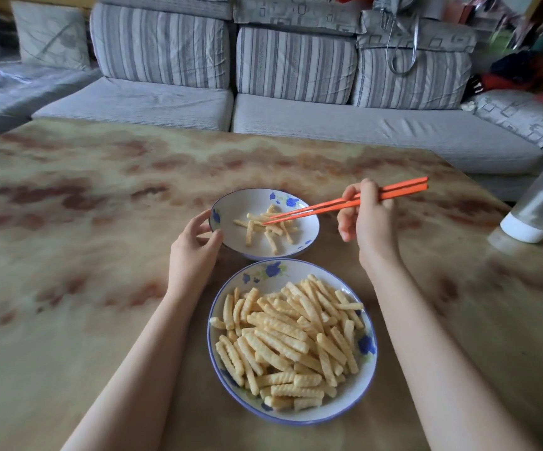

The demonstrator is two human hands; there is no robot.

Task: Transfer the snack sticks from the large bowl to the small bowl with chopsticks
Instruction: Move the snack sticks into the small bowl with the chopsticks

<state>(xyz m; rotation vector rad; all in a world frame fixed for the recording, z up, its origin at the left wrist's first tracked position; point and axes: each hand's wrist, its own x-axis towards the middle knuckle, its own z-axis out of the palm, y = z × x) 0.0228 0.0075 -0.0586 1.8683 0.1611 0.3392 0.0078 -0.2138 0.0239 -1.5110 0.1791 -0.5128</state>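
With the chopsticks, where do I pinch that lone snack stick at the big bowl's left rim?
Pinch the pale crinkle-cut snack stick at its middle, across its width, with the orange chopsticks coming from above: it lies flat at the edge of the pile in the large blue-flowered bowl, so both long sides look free.

Nearest on the desk (101,288), the large bowl (354,397): white, blue rim, blue flower prints, heaped with pale yellow crinkle-cut snack sticks (291,340) lying every which way. Just behind it and nearly touching, the small bowl (247,203), same flower pattern, only a handful of sticks (271,227) scattered over its bottom. Orange chopsticks (328,206), side by side, up off the desk, slanting down from the right, tips close together right among that handful.
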